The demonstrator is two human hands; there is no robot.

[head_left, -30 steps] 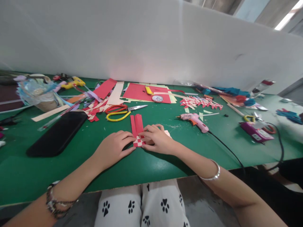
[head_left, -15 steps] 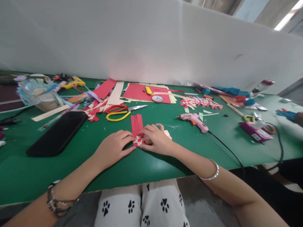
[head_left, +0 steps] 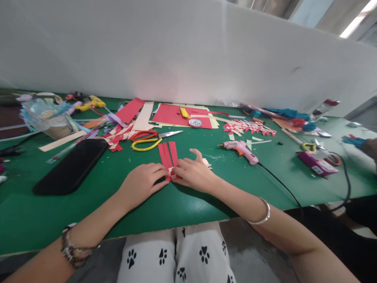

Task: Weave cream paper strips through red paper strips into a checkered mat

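Note:
Red and cream woven paper strips [head_left: 168,155] lie on the green table in front of me, with red ends fanning away from me. My left hand [head_left: 144,179] has its fingers closed on the left edge of the weave. From the right, my right hand [head_left: 194,173] presses and pinches the same piece, its index finger raised. Cream strip ends [head_left: 207,162] poke out beyond the right hand. Most of the checkered part is hidden under my fingers. Scissors [head_left: 153,140] with red and yellow handles lie just behind the strips.
A black phone-like slab [head_left: 72,167] lies at left, near paper scraps [head_left: 120,137]. A pink glue gun [head_left: 240,150] with a trailing cord rests at right. Behind are red sheets [head_left: 167,114], a yellow cutter [head_left: 185,113] and woven pieces [head_left: 249,127]. Another person's hand [head_left: 369,147] is at far right.
The red strip ends have spread apart and shifted slightly left. My right hand's fingers have moved over the checkered weave, covering more of it, and one finger has lifted. My left hand barely moved.

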